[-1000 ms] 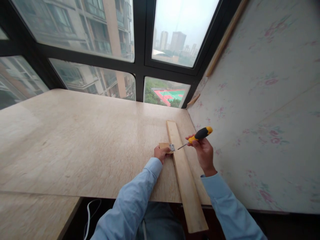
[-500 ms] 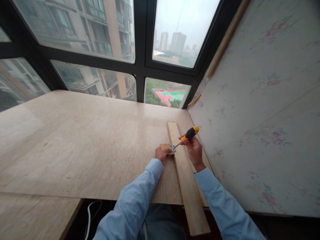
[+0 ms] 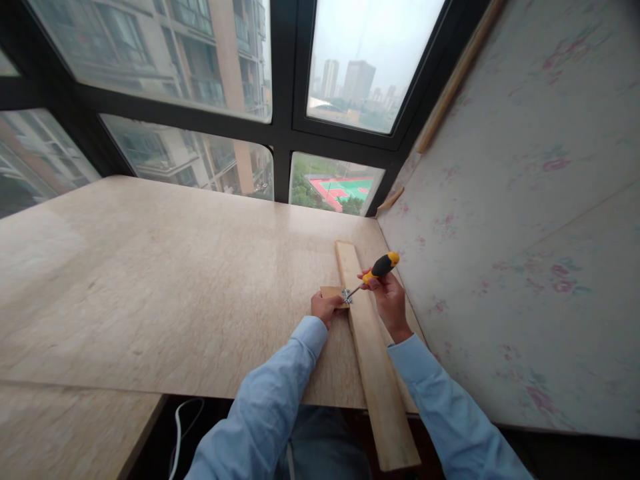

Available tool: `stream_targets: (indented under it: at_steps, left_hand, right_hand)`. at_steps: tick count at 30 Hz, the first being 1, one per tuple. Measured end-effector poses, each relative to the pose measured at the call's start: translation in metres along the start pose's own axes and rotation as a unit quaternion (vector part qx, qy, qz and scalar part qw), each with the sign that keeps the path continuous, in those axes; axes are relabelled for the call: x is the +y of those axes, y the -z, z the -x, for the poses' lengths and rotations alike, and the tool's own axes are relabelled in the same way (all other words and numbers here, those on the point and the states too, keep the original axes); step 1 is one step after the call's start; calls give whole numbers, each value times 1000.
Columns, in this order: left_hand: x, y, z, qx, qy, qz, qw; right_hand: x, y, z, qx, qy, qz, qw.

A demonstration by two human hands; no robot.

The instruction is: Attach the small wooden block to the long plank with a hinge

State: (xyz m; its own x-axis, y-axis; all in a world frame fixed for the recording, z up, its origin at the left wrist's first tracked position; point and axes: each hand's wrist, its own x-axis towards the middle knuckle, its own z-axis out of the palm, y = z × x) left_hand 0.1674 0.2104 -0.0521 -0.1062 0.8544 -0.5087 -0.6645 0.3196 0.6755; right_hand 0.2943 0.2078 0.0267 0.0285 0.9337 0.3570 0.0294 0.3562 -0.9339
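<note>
A long wooden plank [image 3: 375, 360] lies on the stone ledge, its near end sticking out past the edge. Against its left side is a small wooden block [image 3: 331, 291], with a small silver metal hinge [image 3: 347, 297] where the two meet. My left hand [image 3: 325, 309] is closed on the block, fingertips beside the hinge. In my right hand [image 3: 389, 303] is a screwdriver [image 3: 383, 265] with a yellow and black handle, held tilted. Its shaft slants down to the left and its tip meets the hinge; the exact contact is too small to make out.
The marbled stone ledge [image 3: 190, 287] spreads left and back to dark-framed windows [image 3: 283, 107]. A floral-papered wall [image 3: 525, 233] rises close on the right. A white cable [image 3: 179, 433] hangs below the ledge's front edge at the left.
The camera view has shifted very slightly. Both hands, the screwdriver and the wood keep nearly the same positions.
</note>
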Motion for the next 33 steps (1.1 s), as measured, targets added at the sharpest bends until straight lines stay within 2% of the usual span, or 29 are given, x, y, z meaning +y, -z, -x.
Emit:
stream_targets:
  at_steps: [15,25,29,33]
  left_hand:
    - [1,-1,2,5,-2,3,1000]
    - [0,0,1,6,-8,-3,1000]
    - [-1,1,1,2,-4,1,1000]
    - [0,0,2,-1,-6,0,1000]
  right_hand:
    - [-2,0,-1,-7,1,12,1000]
    - [-3,4,0,-2,-28,18,999]
    - [-1,6,-4,12,-19,73,997]
    - [-2,5,-12,18,20,190,981]
